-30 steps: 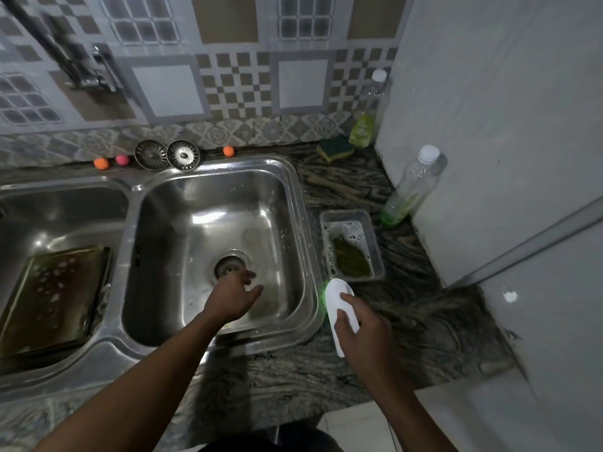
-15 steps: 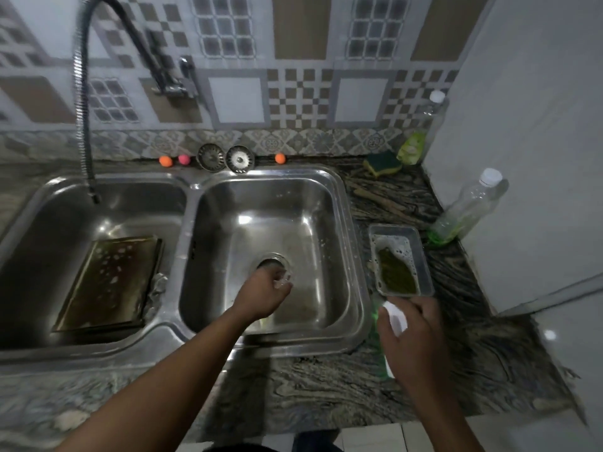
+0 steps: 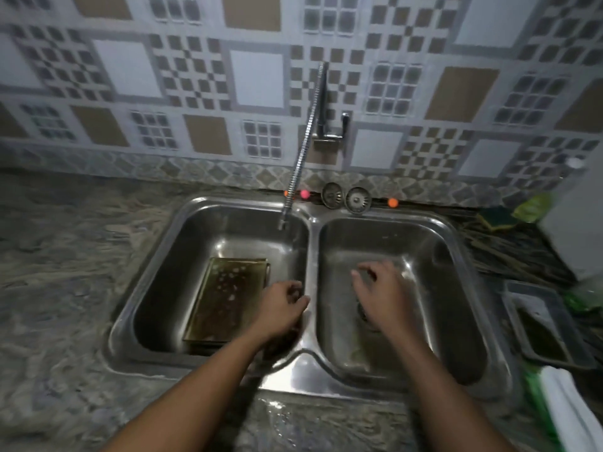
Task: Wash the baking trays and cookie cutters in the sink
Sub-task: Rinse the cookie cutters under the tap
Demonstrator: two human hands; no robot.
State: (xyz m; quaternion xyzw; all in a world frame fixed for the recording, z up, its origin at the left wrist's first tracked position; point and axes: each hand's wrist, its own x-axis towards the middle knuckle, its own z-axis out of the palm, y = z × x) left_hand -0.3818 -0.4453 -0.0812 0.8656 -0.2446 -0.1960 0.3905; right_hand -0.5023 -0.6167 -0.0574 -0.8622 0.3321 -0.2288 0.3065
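Patterned tile backsplash (image 3: 257, 79) behind a marbled stone countertop (image 3: 65, 256). Two metal drain strainers (image 3: 346, 198) stand against the wall, flanked by small orange and pink balls (image 3: 393, 202). A green sponge (image 3: 496, 218) lies at the far right. A grey container (image 3: 551, 324) holds dark green contents.

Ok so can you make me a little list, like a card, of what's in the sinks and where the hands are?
left basin: brownish rectangular glass baking tray lying flat, with white specks on it
right basin: no tray seen; drain partly hidden
left hand: over the left basin beside the divider, fingers curled, holding nothing that shows
right hand: over the right basin, fingers spread, empty
tap: silver flexible metal faucet ending over the left basin; water flow cannot be told
counter, right: grey rectangular plastic tub holding something green
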